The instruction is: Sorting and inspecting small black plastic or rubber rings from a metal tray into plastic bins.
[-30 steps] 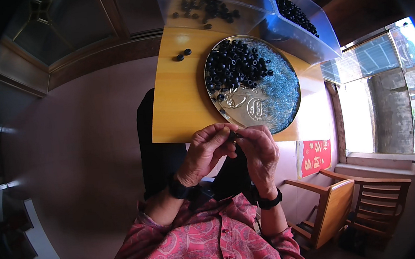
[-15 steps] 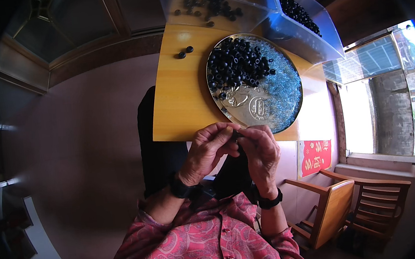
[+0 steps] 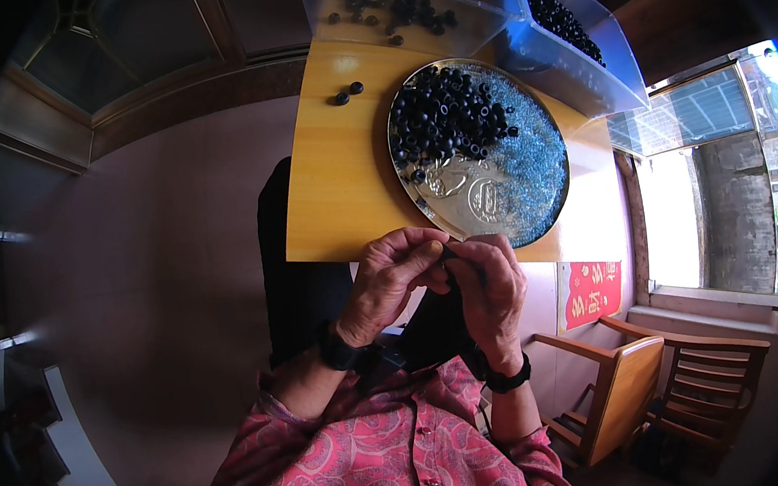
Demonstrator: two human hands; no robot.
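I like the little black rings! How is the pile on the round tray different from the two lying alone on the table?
The pile of black rings is a big heap, many rings touching and stacked; the two loose rings are just a pair, side by side. The pile sits on the shiny round tray beside blue beads; the two loose rings lie on the bare yellow table, nearer the clear bin. Both look like the same small dark rings.

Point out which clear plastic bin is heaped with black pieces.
The right clear bin; the one beside it holds only a scattered few.
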